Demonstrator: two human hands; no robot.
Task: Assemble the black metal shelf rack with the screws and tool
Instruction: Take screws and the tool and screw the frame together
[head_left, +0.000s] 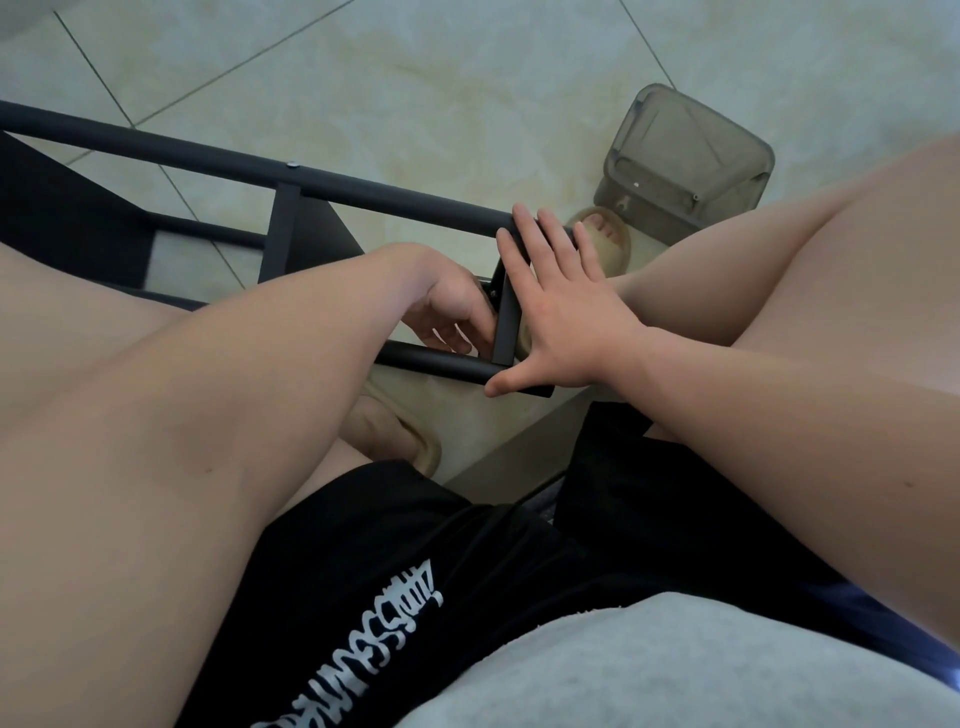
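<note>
Right hand (561, 312) flat, fingers straight and spread across black rack (363, 187) end bar, left hand (457, 312) curled beside bar, hold unclear, grey tub (685, 161) on floor

Dim, soft, even light; faint shadows; slight blur; wide-angle edge distortion.

Only writing anywhere is the white scrawly graffiti-style lettering (358, 670) printed on the black shorts (415, 545). It sits upside down to the camera and its lower end is cut off by the frame's bottom edge, honestly can't make out a single word
</note>
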